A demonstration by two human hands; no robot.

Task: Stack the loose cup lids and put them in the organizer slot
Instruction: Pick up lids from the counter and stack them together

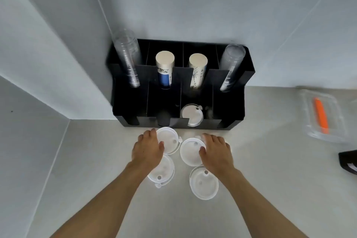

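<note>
1. Four loose white cup lids lie flat on the pale surface (270, 160), in two pairs just in front of the black organizer (231, 102).
2. The left hand (147, 149) lies palm down over the far-left lid (170, 140), fingers spread and touching its top; whether it grips the lid cannot be told.
3. The near-left lid (163, 172) sits close behind that hand, partly covered by the wrist.
4. The right hand (215, 152) rests palm down on the right edge of the far-right lid (190, 152), thumb on its top and fingers loosely spread; a firm grip cannot be told here either.
5. The near-right lid (203, 183) lies just below it, its far edge under the right wrist.
6. More white lids (191, 115) already sit in one front slot of the organizer, the second from the right.
7. The organizer's back row holds two stacks of clear cups (127, 58) at the outer ends and two stacks of paper cups (164, 67) between them.
8. A clear plastic container (322, 114) with an orange item (320, 118) inside sits well apart at the right.
</note>
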